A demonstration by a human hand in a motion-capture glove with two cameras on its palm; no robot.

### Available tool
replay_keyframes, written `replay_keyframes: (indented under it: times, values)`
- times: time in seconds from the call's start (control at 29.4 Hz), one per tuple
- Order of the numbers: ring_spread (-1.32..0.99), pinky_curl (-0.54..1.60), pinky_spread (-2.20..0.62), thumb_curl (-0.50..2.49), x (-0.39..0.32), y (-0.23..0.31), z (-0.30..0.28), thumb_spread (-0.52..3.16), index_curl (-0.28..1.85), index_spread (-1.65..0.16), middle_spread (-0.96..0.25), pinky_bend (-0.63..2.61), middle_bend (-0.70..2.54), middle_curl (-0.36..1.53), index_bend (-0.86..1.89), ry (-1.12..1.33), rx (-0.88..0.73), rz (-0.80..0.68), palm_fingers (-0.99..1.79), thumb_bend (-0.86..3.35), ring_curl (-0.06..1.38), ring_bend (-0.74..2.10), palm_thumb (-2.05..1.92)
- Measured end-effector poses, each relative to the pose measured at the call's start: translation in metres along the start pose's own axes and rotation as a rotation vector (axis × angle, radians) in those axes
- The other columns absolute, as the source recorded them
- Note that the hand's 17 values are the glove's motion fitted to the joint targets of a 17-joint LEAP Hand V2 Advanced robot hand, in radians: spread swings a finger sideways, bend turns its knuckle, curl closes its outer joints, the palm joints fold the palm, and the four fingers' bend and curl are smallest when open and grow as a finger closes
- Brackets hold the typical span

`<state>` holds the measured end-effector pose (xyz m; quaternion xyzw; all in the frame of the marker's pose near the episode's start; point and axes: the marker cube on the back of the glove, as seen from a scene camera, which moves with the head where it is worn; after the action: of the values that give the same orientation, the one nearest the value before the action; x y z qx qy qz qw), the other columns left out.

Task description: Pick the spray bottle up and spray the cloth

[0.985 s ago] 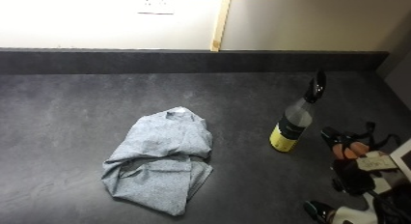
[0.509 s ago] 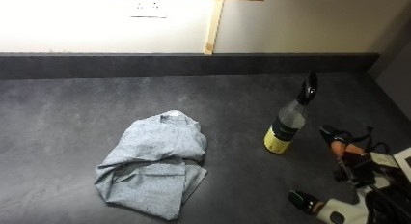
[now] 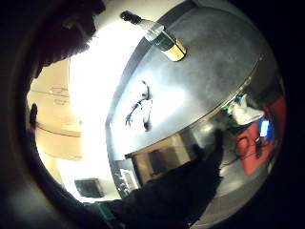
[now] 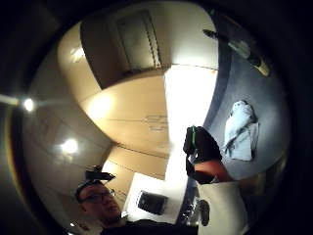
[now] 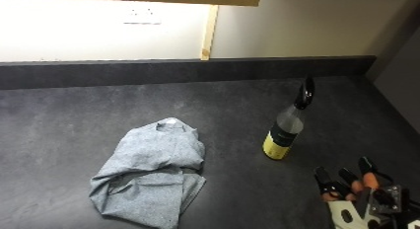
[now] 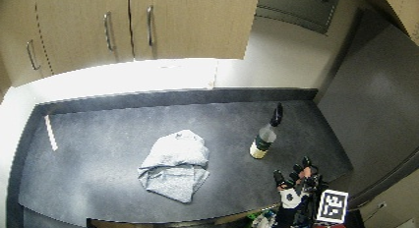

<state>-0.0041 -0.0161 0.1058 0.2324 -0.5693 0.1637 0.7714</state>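
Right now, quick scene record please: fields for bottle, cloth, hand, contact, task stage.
bottle: spray bottle upright on the dark counter, black nozzle on top, yellow label low on the body
cloth: grey cloth crumpled on the counter beside the bottle, apart from it
hand: gloved right hand near the counter's front edge, fingers extended, holding nothing
contact: none between hand and bottle or cloth
task stage: bottle not yet picked up

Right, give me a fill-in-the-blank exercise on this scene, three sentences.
1. The bottle stands ____ on the counter.
2. The crumpled cloth lies on the counter, apart from the ____.
3. The gloved right hand holds ____; its fingers are straight, short of the bottle.

Missing words: upright; bottle; nothing
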Motion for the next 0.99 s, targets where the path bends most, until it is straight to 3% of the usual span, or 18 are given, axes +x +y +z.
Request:
replay_keyframes:
  times: [0.14,0.51,0.99]
  values:
    - [0.10,0.35,0.10,0.44,0.013,0.004,0.003,1.00,0.15,-0.34,0.11,0.80,0.25,0.33,0.10,-0.089,0.030,0.068,0.35,0.02,0.34,0.55,0.76]
    - [0.11,0.35,0.11,0.47,0.032,-0.010,0.011,1.00,0.16,-0.34,0.12,0.79,0.25,0.35,0.11,-0.041,0.030,0.109,0.34,-0.01,0.35,0.54,0.80]
    - [0.11,0.36,0.12,0.51,0.124,-0.098,-0.004,1.01,0.17,-0.35,0.12,0.79,0.27,0.37,0.11,0.155,0.132,0.242,0.31,-0.01,0.35,0.51,0.84]
